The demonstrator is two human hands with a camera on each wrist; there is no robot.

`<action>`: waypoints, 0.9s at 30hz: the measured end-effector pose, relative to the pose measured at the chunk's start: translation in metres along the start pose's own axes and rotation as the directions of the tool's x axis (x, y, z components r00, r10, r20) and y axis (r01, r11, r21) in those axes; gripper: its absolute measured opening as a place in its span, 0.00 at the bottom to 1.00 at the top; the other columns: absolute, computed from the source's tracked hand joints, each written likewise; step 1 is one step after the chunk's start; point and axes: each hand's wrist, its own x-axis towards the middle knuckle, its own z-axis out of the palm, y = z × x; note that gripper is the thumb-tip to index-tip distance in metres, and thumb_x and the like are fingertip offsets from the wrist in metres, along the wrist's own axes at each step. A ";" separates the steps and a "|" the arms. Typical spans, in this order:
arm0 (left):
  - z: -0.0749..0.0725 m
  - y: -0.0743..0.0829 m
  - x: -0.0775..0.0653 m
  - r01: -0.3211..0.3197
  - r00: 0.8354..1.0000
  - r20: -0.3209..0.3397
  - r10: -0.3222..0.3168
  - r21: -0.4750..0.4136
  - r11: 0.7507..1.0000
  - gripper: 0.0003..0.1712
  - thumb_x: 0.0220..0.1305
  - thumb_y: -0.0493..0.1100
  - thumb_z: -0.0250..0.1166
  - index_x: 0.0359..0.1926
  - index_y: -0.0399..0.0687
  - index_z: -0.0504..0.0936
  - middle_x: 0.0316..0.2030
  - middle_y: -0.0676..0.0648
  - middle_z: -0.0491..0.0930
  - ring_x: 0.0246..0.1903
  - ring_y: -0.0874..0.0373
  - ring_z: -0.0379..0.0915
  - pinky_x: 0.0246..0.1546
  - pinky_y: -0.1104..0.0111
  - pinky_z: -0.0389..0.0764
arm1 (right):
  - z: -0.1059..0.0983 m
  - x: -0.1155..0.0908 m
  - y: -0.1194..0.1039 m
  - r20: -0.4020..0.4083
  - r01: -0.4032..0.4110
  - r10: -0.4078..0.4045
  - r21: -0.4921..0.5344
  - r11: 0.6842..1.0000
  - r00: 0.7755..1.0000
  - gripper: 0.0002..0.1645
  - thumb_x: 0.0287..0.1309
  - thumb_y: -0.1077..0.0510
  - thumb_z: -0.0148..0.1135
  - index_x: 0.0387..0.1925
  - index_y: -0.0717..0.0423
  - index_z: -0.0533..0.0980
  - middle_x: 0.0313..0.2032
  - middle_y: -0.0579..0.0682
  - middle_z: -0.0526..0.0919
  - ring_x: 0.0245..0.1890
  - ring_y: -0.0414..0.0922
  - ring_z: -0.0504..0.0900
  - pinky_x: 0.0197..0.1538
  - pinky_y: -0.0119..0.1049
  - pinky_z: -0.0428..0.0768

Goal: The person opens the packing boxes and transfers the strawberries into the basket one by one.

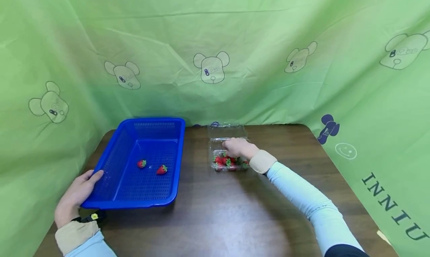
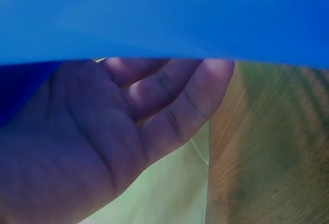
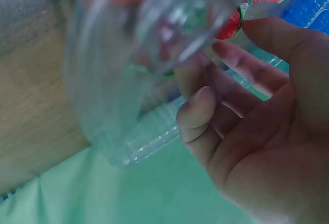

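Note:
My left hand (image 1: 78, 193) grips the left rim of a blue plastic basket (image 1: 179, 163), thumb over the edge and fingers curled beneath, as the left wrist view shows. Two strawberries, one (image 1: 141, 163) nearer the middle and another (image 1: 162, 169) to its right, lie in the basket. My right hand (image 1: 239, 148) reaches into a clear plastic box (image 1: 212, 147) whose lid stands open behind it. Several strawberries (image 1: 223, 161) fill the box's near part. Between thumb and index finger, the right wrist view shows my hand pinching a strawberry (image 3: 231, 24).
A brown wooden table (image 1: 215, 216) bears the basket and the box, with bare wood between and in front of them. Green printed cloth (image 1: 161, 33) hangs behind and along both sides, close to the table's edges.

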 end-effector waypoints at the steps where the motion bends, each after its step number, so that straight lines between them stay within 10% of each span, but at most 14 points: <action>1: 0.001 -0.001 0.000 0.000 1.000 -0.003 0.000 0.004 1.000 0.47 0.68 0.71 0.39 0.69 0.36 0.54 0.37 0.47 0.81 0.32 0.57 0.80 0.33 0.62 0.79 | 0.001 0.000 -0.001 0.002 -0.003 0.003 0.000 1.000 1.000 0.03 0.59 0.56 0.57 0.30 0.48 0.74 0.29 0.47 0.79 0.28 0.45 0.76 0.30 0.43 0.72; 10: 0.001 -0.001 0.002 0.011 1.000 -0.010 -0.011 0.013 1.000 0.48 0.68 0.71 0.38 0.70 0.35 0.53 0.36 0.48 0.81 0.32 0.57 0.80 0.33 0.62 0.79 | 0.001 0.001 -0.005 -0.004 -0.019 0.018 -0.034 0.999 1.000 0.13 0.58 0.54 0.59 0.20 0.48 0.68 0.22 0.45 0.72 0.24 0.44 0.72 0.26 0.40 0.67; 27: 0.000 0.001 0.004 -0.031 0.999 -0.026 0.032 0.036 0.999 0.46 0.69 0.70 0.38 0.67 0.33 0.56 0.33 0.50 0.81 0.30 0.59 0.79 0.32 0.64 0.79 | -0.001 0.002 -0.002 0.035 0.024 -0.024 0.016 1.000 0.999 0.08 0.59 0.50 0.63 0.32 0.50 0.77 0.31 0.49 0.82 0.28 0.45 0.77 0.35 0.42 0.75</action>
